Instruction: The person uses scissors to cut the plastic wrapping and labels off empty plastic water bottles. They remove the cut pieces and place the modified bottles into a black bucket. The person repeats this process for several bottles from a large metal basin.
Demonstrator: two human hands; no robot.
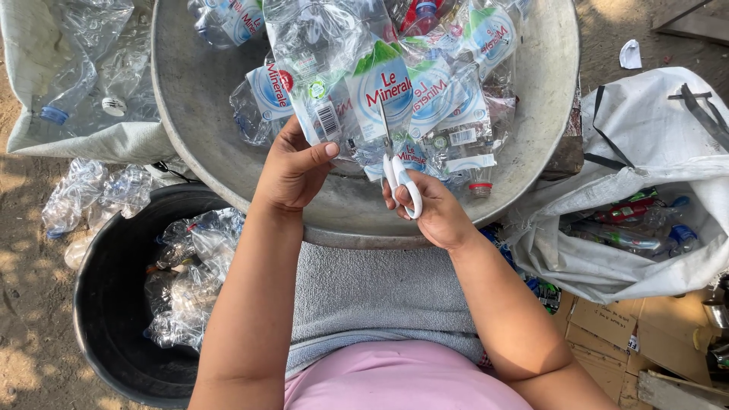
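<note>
White scissors (pixel 400 182) in right hand (pixel 433 209), plastic bottle (pixel 334 91)

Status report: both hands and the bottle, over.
Left hand grips crushed clear bottle over metal basin. Right hand holds white scissors, blades up at the label. Loose bottles crowd behind.

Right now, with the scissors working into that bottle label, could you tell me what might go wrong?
1. The scissors in the right hand point their blades up into the labelled bottle close to the left hand, whose thumb lies on the plastic; a slip could nick it.
2. The crushed bottle is thin and slick, so it may twist in the grip.
3. The metal basin is heaped, so bottles could spill over its rim.
</note>
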